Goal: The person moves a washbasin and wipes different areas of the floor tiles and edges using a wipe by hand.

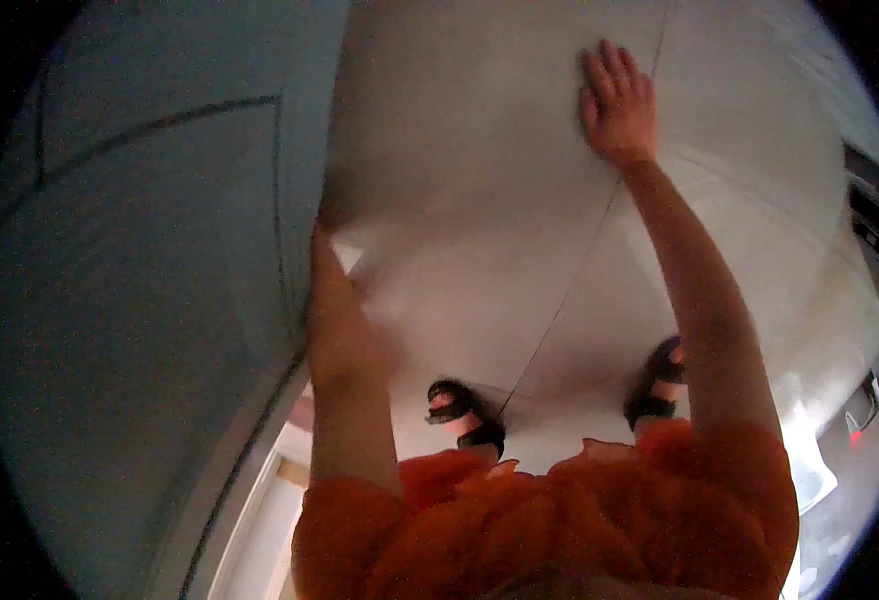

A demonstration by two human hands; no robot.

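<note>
My right hand is stretched out at the upper right of the head view, fingers spread, with nothing in it, over the pale tiled floor. At the left, my left forearm reaches up along the edge of a grey-blue panel with dark line grooves. The left hand is dark and blurred near that edge, and its fingers cannot be made out. A small white shape shows beside the left wrist; what it is stays unclear.
Below are my feet in black sandals and an orange garment. Dark objects line the far right edge, with a white item lower down. A pale frame stands at the lower left.
</note>
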